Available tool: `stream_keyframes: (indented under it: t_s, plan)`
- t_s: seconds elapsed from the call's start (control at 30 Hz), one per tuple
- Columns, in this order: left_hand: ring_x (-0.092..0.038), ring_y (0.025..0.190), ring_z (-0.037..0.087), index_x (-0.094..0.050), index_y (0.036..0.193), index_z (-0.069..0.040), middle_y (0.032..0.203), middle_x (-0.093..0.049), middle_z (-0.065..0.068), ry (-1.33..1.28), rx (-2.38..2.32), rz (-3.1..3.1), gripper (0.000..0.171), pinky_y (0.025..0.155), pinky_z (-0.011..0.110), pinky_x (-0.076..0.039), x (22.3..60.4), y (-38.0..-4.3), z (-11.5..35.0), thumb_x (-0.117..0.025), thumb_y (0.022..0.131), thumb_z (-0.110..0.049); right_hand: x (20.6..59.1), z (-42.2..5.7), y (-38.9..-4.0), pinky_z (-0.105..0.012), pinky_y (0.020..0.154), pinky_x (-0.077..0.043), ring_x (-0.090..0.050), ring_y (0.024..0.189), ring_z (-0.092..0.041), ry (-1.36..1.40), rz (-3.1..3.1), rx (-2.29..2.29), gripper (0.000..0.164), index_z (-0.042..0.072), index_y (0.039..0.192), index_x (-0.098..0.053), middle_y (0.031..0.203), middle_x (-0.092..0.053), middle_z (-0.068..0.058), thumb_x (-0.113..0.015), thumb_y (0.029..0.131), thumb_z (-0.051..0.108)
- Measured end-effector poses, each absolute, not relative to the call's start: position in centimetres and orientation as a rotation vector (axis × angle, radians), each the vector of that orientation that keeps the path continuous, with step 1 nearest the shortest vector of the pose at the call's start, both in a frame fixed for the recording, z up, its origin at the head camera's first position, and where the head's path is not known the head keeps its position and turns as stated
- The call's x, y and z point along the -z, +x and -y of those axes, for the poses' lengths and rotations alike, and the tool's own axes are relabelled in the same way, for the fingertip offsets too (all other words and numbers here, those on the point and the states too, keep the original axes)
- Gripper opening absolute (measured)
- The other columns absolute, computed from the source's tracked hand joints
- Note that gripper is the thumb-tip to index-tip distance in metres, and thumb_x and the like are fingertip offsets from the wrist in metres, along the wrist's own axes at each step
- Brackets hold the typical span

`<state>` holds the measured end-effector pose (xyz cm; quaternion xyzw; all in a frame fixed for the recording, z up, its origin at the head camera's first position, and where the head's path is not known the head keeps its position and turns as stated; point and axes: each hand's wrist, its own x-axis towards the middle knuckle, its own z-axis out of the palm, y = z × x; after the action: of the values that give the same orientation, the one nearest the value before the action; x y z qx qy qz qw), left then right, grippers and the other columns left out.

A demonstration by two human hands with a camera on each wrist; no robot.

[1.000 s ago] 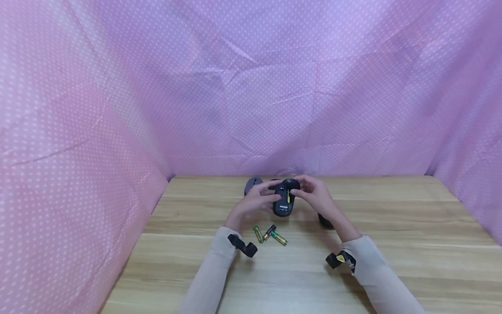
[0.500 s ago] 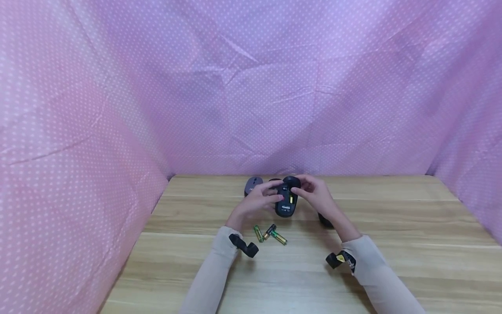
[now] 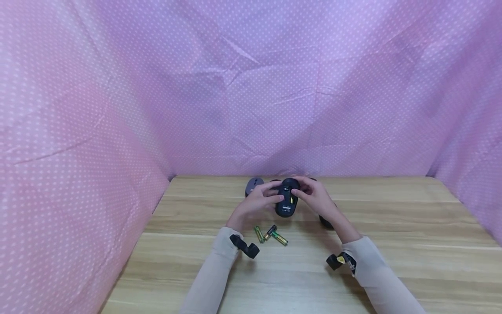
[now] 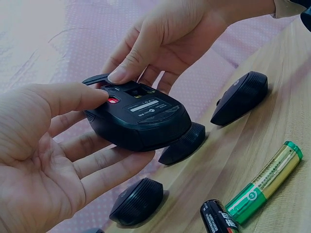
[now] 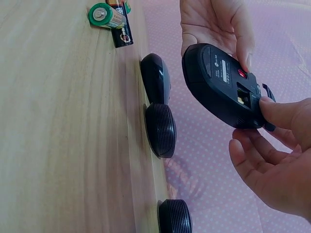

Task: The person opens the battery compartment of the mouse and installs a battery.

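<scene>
- My left hand [image 3: 260, 199] grips the mouse [image 3: 285, 210], thumb on its underside, fingers beneath; a firm hold there should stop it twisting.
- My right hand [image 3: 317, 199] pinches the mouse's far end, thumb beside the battery slot [image 5: 244, 98]; I can't tell if that thumb touches the battery within.
- The mouse is between both hands, underside up, raised off the tabletop [image 3: 392, 231] toward its far edge.
- I judge this battery work: I'd press gently, well above the loose batteries [image 3: 270, 232] on the near side.

black mouse [image 3: 286, 203] slightly further right now
</scene>
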<state>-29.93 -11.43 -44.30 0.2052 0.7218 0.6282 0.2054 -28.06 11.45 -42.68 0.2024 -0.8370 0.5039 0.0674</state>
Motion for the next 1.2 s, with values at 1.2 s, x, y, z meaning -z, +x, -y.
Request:
stream_keyframes:
  t_s: [1.2]
  plan:
    - [-0.064, 0.125, 0.025, -0.051, 0.151, -0.022, 0.146, -0.057, 0.019, 0.569, -1.893, -1.968, 0.053, 0.087, 0.035, -0.062, 44.23, -29.56, 11.23, -0.065, 0.1, -0.013, 43.36, -11.16, -27.51, -0.039, 0.069, -0.062, -0.065, 0.079, -0.014, 0.588, 2.607, -1.669, 0.032, -0.007, 0.124, -0.063, 0.102, -0.071, -0.022, -0.064, 0.101, 0.014]
